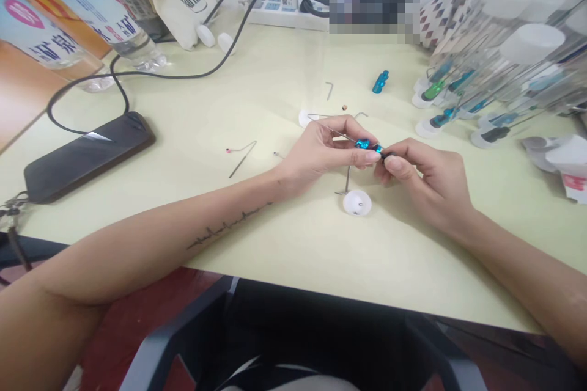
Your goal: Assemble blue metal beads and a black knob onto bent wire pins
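Between thumb and fingers, my left hand (321,146) pinches a small metallic-blue fitting (362,144) with a thin metal rod running back over the hand. My right hand (424,177) grips the black end (389,155) of the same piece, and the fingertips of both hands nearly meet. Below them, a white round cap (357,203) with tiny bits in it lies on the table, a hex key (347,180) beside it. Another white cap (308,118) sits behind my left hand. A loose blue fitting (380,82) rests farther back.
Bent thin rods (243,156) lie left of my hands; a small hex key (329,90) is behind them. Clear tubes with white caps (532,43) stand at right. A black power bank (89,156) with a cable lies left, near water bottles (123,30). A power strip (284,17) runs along the wall.
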`<state>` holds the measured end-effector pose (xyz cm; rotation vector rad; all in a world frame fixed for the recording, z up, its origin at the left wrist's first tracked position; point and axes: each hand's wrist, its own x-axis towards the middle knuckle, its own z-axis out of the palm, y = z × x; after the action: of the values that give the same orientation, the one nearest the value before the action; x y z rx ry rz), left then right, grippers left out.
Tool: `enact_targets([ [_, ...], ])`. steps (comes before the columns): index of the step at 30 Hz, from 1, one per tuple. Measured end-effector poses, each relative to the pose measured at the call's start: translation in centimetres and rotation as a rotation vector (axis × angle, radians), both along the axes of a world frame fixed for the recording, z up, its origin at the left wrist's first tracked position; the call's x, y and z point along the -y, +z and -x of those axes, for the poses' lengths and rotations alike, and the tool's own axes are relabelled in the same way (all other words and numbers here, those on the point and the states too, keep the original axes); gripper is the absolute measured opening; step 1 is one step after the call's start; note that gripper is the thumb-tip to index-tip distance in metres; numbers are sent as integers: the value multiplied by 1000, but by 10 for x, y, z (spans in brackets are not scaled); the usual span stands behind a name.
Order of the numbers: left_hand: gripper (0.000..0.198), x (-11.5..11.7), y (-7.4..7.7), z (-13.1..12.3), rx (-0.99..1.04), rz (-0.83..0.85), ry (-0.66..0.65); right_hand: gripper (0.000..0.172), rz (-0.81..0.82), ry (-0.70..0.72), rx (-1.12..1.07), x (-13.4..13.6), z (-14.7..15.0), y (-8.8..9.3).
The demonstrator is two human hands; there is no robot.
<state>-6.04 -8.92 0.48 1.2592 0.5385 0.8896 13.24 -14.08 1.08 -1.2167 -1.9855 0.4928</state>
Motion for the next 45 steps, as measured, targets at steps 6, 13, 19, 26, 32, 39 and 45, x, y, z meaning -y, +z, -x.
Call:
enact_targets([
  [6,25,0,0,0,-5,-12,9,10,-78,-38,26,0,1,0],
  [13,24,0,-1,0,14,-4,-7,13,-167,-78,-2,0,3,-1],
  [19,23,0,-1,0,22,-17,-20,17,-11,9,-11,1,-1,0],
  [26,24,-1,-1,-1,15,-19,-10,12,-103,-48,29,0,1,0],
  [32,24,-1,-1,0,12,-12,-20,14,-160,-88,31,0,3,-1],
  [39,23,-1,-1,0,17,-34,-24,24,37,51,-13,1,-1,1],
  [45,22,0,0,0,19,-24,-9,9,-111,-34,49,1,1,0],
])
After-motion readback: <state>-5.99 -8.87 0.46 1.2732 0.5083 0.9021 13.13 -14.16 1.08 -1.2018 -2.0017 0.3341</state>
